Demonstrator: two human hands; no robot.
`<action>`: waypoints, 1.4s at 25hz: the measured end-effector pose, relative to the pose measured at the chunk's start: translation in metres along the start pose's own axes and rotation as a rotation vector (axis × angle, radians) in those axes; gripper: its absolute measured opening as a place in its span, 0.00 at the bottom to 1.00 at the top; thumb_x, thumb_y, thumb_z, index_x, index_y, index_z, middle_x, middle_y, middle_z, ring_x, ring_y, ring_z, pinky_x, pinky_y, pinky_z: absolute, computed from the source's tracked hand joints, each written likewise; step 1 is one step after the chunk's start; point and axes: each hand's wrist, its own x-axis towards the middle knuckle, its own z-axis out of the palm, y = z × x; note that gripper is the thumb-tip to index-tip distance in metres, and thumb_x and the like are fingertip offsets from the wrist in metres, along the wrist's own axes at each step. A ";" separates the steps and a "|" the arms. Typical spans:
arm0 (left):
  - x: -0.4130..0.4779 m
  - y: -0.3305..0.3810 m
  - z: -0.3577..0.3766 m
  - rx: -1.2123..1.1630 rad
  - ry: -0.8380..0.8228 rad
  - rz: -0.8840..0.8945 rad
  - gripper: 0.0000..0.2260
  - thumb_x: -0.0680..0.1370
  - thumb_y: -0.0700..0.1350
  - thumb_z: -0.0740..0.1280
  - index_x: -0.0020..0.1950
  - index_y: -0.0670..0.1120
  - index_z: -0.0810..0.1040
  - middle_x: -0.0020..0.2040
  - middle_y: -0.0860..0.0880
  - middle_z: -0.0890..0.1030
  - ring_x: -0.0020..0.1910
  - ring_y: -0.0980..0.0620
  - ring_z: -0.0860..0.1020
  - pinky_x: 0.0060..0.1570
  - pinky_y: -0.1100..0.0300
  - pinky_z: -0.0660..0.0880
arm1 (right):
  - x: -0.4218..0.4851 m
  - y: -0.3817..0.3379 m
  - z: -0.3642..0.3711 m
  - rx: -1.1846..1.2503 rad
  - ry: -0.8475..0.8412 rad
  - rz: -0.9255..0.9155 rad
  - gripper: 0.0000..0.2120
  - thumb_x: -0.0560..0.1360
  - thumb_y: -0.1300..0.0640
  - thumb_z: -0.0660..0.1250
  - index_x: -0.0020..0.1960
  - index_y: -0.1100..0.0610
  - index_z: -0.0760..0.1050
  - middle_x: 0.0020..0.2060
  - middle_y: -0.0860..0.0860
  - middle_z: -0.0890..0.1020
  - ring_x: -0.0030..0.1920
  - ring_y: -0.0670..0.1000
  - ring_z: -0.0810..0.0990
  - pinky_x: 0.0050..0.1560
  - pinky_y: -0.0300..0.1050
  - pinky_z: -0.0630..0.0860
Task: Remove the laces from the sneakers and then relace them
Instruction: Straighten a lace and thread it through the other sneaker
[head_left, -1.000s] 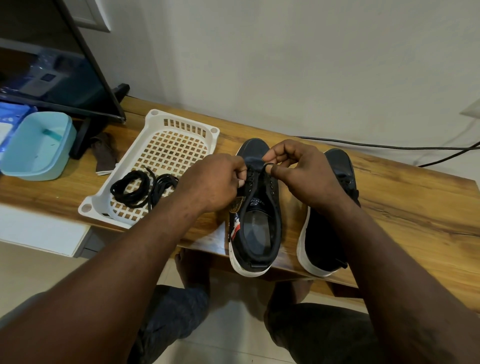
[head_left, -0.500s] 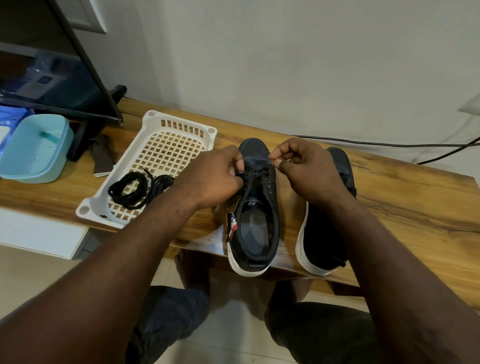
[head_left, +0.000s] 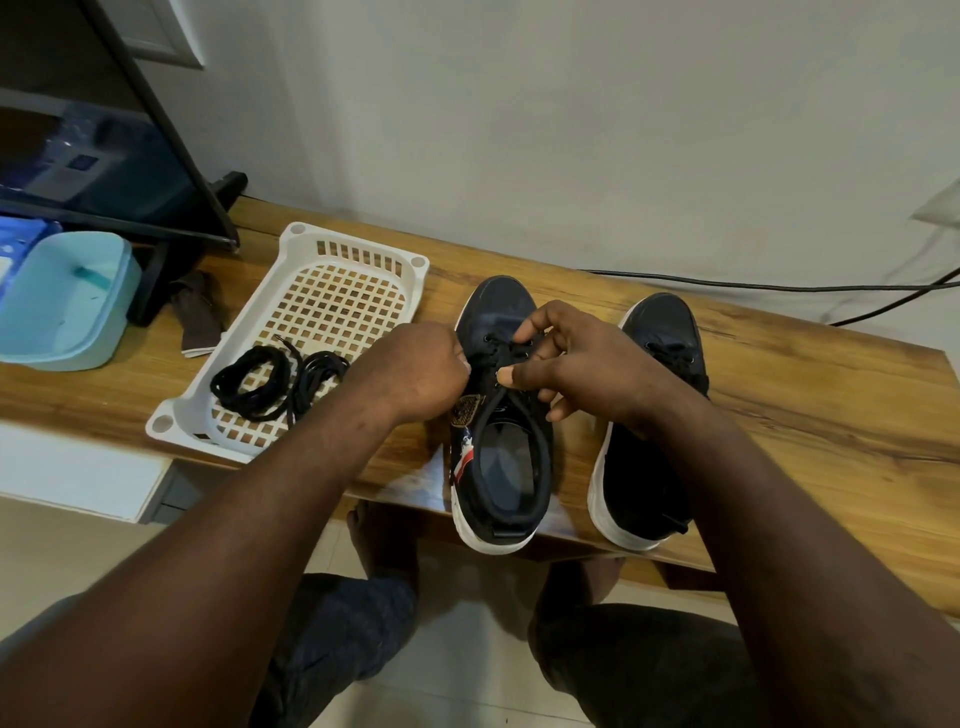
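Sneaker (head_left: 506, 483) lace (head_left: 511, 353) pinched by left hand (head_left: 421, 369) and right hand (head_left: 587, 364); gold badge (head_left: 467, 413) unreadable

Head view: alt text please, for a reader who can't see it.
The left hand and right hand pinch a black lace at the eyelets of a black sneaker on a wooden bench. A second sneaker stands beside it; coiled laces lie in a white basket.

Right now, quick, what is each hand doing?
Left hand: curled, pinching the lace on the sneaker.
Right hand: curled, thumb and fingers pinching the same lace.
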 end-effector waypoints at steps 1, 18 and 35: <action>0.001 0.000 -0.002 -0.033 -0.014 -0.024 0.06 0.80 0.47 0.67 0.46 0.48 0.81 0.43 0.47 0.83 0.44 0.47 0.81 0.47 0.51 0.78 | 0.000 0.001 -0.001 0.006 -0.010 0.006 0.21 0.74 0.52 0.79 0.62 0.51 0.74 0.49 0.56 0.82 0.44 0.52 0.83 0.39 0.44 0.83; -0.006 0.010 -0.011 -0.445 -0.055 -0.143 0.10 0.80 0.45 0.72 0.41 0.44 0.82 0.38 0.46 0.83 0.35 0.49 0.76 0.43 0.54 0.73 | -0.005 0.004 -0.011 -0.021 -0.125 0.034 0.29 0.71 0.52 0.82 0.67 0.45 0.72 0.48 0.53 0.82 0.44 0.53 0.84 0.45 0.49 0.85; -0.010 0.015 -0.013 -0.582 -0.099 -0.239 0.11 0.80 0.50 0.74 0.46 0.43 0.85 0.38 0.50 0.83 0.38 0.54 0.77 0.37 0.58 0.68 | -0.007 0.007 -0.018 0.069 -0.151 0.019 0.25 0.77 0.66 0.72 0.70 0.49 0.73 0.45 0.57 0.81 0.42 0.53 0.83 0.45 0.48 0.85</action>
